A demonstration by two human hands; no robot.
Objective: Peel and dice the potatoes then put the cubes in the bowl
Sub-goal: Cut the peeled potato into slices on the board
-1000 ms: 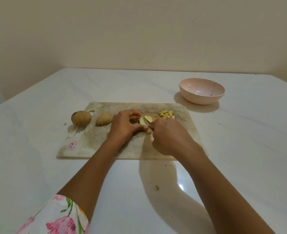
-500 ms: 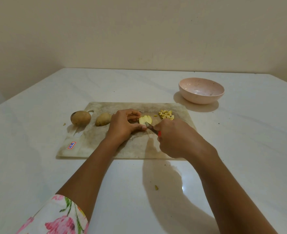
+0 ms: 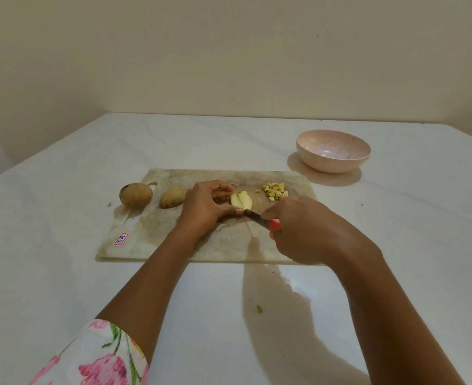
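Pale potato slices [image 3: 241, 200] are seen on the cutting board [image 3: 173, 240], just right of the left hand [image 3: 204, 209]. They are held by that hand: its fingers are curled over their far side and the thumb is laid along their near side, so only the right ends show. The knife [image 3: 254, 216] is gripped in the right hand [image 3: 304, 232], whose fingers are closed round the red handle. The dark blade is pointed far and left, with its tip beside the left thumb, just near of the slices. Whether the blade touches them cannot be told. The right hand is held near and right of the slices.

A small heap of cubes [image 3: 275, 190] is left on the board just right of the slices. 2 unpeeled potatoes are placed left of the left hand: a smaller potato [image 3: 173, 200] close beside it, and a round potato [image 3: 135, 193] at the board's far left corner. The pink bowl [image 3: 332, 166] is set on the white table [image 3: 62, 273], far and right of the board, well apart from both hands. A sticker [image 3: 121, 239] is fixed at the board's near left corner.
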